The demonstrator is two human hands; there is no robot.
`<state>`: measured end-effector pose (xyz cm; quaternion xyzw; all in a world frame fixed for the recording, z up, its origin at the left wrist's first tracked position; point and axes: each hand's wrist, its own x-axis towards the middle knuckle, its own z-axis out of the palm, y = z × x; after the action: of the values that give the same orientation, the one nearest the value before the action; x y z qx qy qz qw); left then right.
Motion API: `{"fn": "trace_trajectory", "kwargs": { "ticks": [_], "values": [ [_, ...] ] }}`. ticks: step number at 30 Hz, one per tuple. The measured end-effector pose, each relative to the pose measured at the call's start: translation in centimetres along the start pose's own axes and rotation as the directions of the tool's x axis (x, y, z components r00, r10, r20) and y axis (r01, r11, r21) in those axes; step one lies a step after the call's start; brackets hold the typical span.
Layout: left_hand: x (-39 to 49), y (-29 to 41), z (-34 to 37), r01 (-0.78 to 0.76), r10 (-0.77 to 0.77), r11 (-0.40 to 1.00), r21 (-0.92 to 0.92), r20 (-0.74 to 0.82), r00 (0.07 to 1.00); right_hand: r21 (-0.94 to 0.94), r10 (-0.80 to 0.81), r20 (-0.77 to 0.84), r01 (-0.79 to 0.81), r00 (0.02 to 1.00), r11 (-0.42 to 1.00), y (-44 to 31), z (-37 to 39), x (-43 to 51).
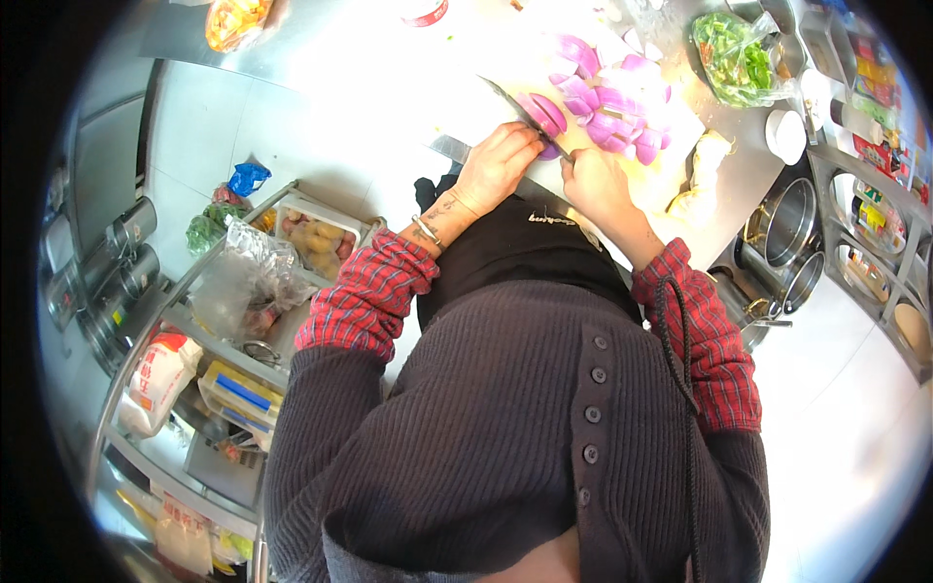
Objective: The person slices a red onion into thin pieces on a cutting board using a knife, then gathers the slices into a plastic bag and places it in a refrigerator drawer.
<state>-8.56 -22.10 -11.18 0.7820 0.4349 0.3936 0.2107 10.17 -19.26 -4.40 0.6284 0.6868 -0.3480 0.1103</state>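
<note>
My right hand [599, 181] grips the handle of a kitchen knife [514, 106], whose blade points up and to the left. A piece of red onion [543, 114] lies against the far side of the blade, cut into slices. My left hand [503, 164] rests with bent fingers at the blade and the near part of the onion; its fingertips are partly hidden. Cut chunks of red onion [612, 109] are heaped beyond and to the right on a pale cutting board [576, 175]. A knobbly pale piece, possibly ginger root [707, 171], lies at the board's right.
A bag of green vegetables [736, 62] and a white round container [786, 137] stand at the right. An orange-filled bag [237, 22] lies at the far left. Steel pots [783, 226] stand below right. A wheeled-type rack [175, 302] with a potato tub [317, 237] is at left.
</note>
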Motion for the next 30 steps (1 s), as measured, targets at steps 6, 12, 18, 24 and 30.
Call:
{"fn": "trace_trajectory", "kwargs": {
  "ticks": [6,12,18,24,30],
  "values": [
    [-0.6,0.4,-0.9,0.033,-0.032,0.998,-0.054,0.016,0.999,0.033,-0.066,0.0,0.066,0.998,0.997,-0.4,-2.8,-2.2],
    [-0.9,0.5,-1.0,0.071,-0.068,0.995,-0.072,0.043,0.997,-0.05,-0.051,0.037,0.052,0.998,0.997,-0.1,-4.1,-4.3],
    [-1.0,0.6,-1.1,0.078,-0.076,0.994,-0.071,0.04,0.996,0.01,-0.075,-0.021,0.076,0.997,0.997,0.1,-3.4,-2.8],
    [-0.9,0.6,-1.1,0.093,-0.09,0.993,-0.066,0.053,0.995,0.072,-0.133,0.027,0.131,0.991,0.989,0.7,-3.4,-2.3],
    [-1.0,0.6,-1.2,0.106,-0.103,0.992,-0.07,0.049,0.993,0.105,-0.199,0.097,0.189,0.975,0.976,0.4,-4.7,-2.0]
  ]
}}
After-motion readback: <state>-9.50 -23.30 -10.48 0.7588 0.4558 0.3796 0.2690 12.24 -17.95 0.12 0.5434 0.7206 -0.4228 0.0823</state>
